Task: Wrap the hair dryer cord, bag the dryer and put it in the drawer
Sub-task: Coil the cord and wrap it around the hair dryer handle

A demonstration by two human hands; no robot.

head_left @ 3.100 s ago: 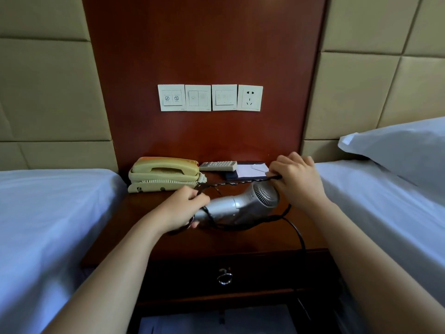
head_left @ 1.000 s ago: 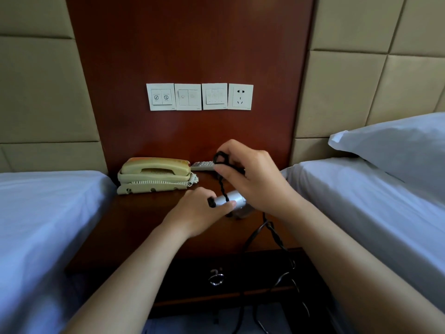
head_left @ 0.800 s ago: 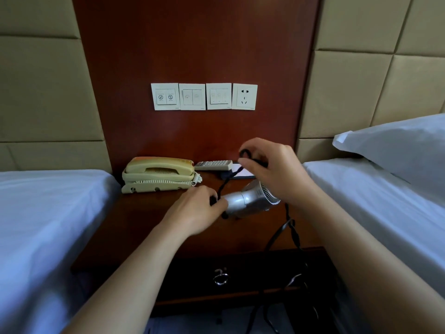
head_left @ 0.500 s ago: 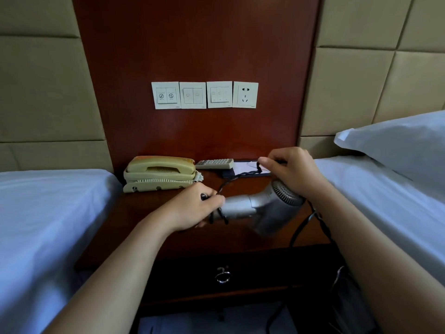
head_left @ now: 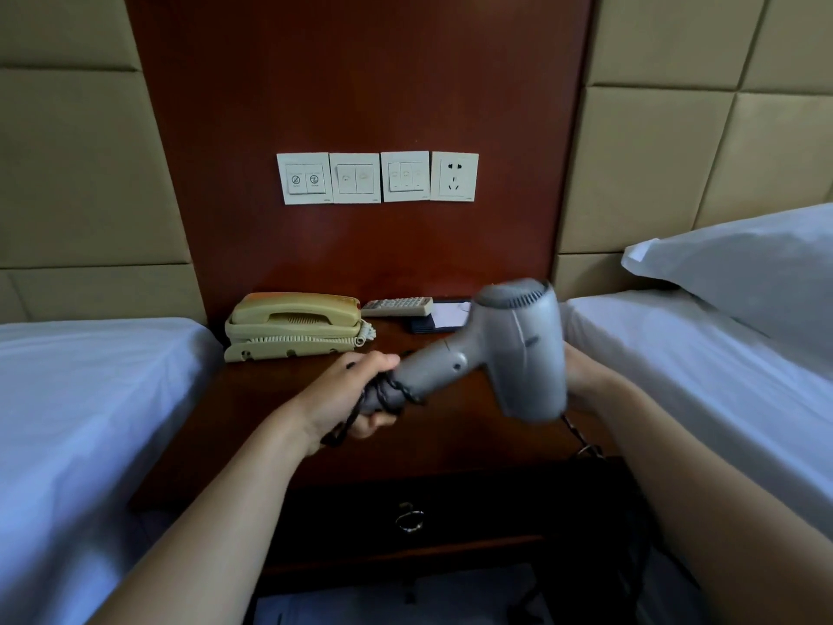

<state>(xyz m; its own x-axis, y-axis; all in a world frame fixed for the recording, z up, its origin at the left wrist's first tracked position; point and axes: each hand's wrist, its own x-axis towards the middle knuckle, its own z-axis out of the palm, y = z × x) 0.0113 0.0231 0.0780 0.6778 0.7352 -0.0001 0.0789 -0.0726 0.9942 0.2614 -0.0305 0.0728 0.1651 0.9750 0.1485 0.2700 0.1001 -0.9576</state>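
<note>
A silver hair dryer (head_left: 509, 349) is held above the dark wooden nightstand (head_left: 252, 412), its barrel standing upright and its handle pointing left. My left hand (head_left: 351, 394) grips the end of the handle, where several turns of black cord (head_left: 392, 390) are wound. My right hand (head_left: 581, 376) is behind the barrel and mostly hidden; loose cord (head_left: 574, 433) trails down from it past the nightstand's right edge. The drawer front with its ring pull (head_left: 409, 518) is closed below.
A beige telephone (head_left: 293, 324), a remote (head_left: 396, 306) and a dark pad with paper (head_left: 444, 318) sit at the nightstand's back. White beds flank it left (head_left: 90, 399) and right (head_left: 703, 376). Switches and a socket (head_left: 454, 175) are on the wall panel.
The dryer has swung up so its barrel stands upright and nearer the camera. My right hand moved from above the barrel to behind it, carrying the cord round. More cord sits on the handle.
</note>
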